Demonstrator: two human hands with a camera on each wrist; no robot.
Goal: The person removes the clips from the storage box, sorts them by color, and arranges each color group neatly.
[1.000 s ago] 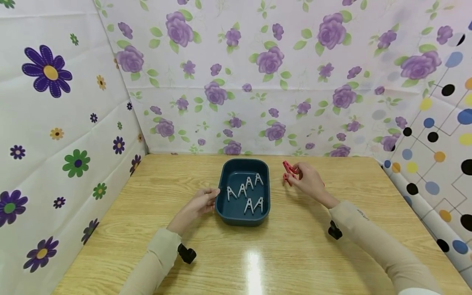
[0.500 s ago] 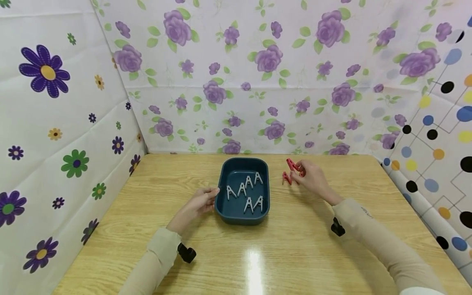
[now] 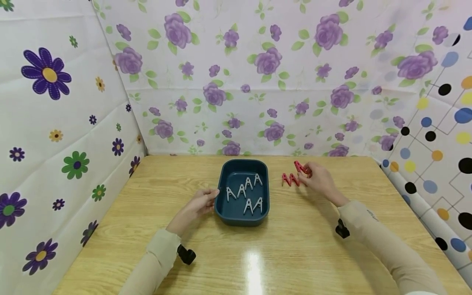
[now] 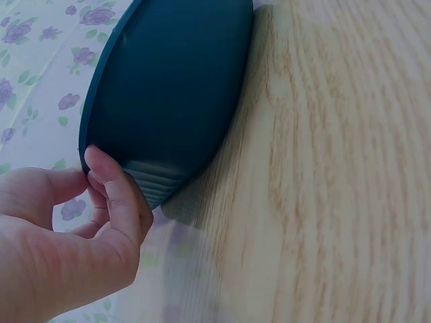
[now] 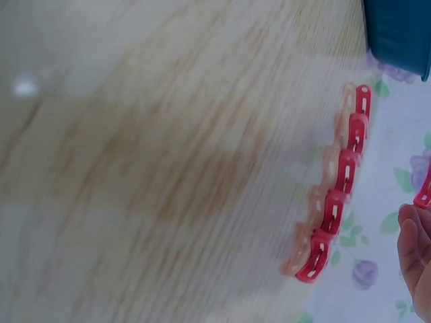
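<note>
A dark blue plastic tray (image 3: 241,221) sits on the table with several grey clothespins (image 3: 241,190) spread inside. My left hand (image 3: 200,202) pinches its left rim between thumb and fingers, as the left wrist view shows on the tray's side (image 4: 168,81). To the right of the tray, my right hand (image 3: 321,181) holds a red clothespin (image 3: 300,166) by one end, raised off the table. Below and beside it stands a row of red clothespins (image 5: 340,178). In the head view the fingers hide part of that row. Only the fingertips and a bit of the held clothespin enter the right wrist view.
The wooden table (image 3: 206,262) reaches back to a flowered cloth wall (image 3: 236,82). A daisy-print cloth (image 3: 55,172) rises at the left and a dotted cloth (image 3: 442,164) at the right.
My right hand has shifted to the right with the red clothespin, uncovering more of the red row beneath. The left hand and the tray stay in place.
</note>
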